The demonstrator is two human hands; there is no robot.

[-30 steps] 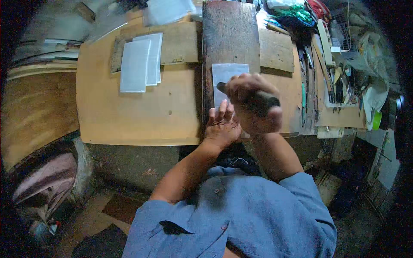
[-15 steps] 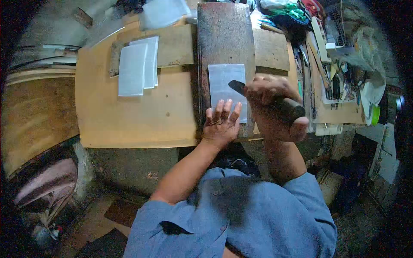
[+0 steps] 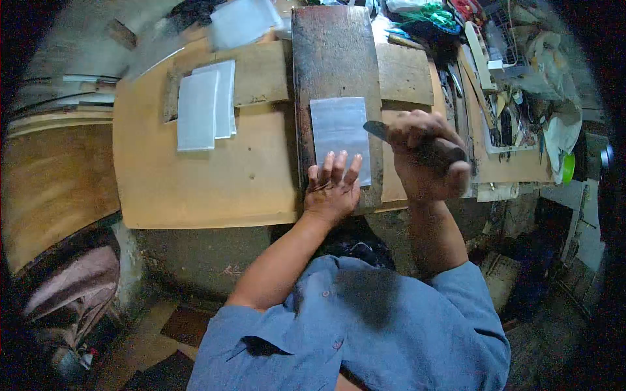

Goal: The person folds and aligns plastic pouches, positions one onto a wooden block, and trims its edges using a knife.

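Observation:
A whitish rectangular sheet (image 3: 340,124) lies on a long dark wooden board (image 3: 336,52). My left hand (image 3: 333,191) rests on the sheet's lower part with fingers spread, and it holds nothing. Above the board's right edge, my right hand (image 3: 427,153) is closed around the thick dark handle of a knife (image 3: 376,130). The short blade points left, its tip close to the sheet's right edge; I cannot tell whether it touches. To the left, a few similar whitish sheets (image 3: 197,111) lie overlapping, partly on a flat wooden piece (image 3: 264,72).
The board lies across a tan tabletop (image 3: 202,189). More pale sheets (image 3: 242,23) are at the back left. On the right stand a tray of tools (image 3: 512,146), a crumpled plastic bag (image 3: 554,117) and a green roll (image 3: 568,168). Tangled green material (image 3: 433,16) sits at the back.
My right hand and the knife have shifted a little to the right, so the blade has moved from over the sheet to its right edge. My left hand stays on the sheet.

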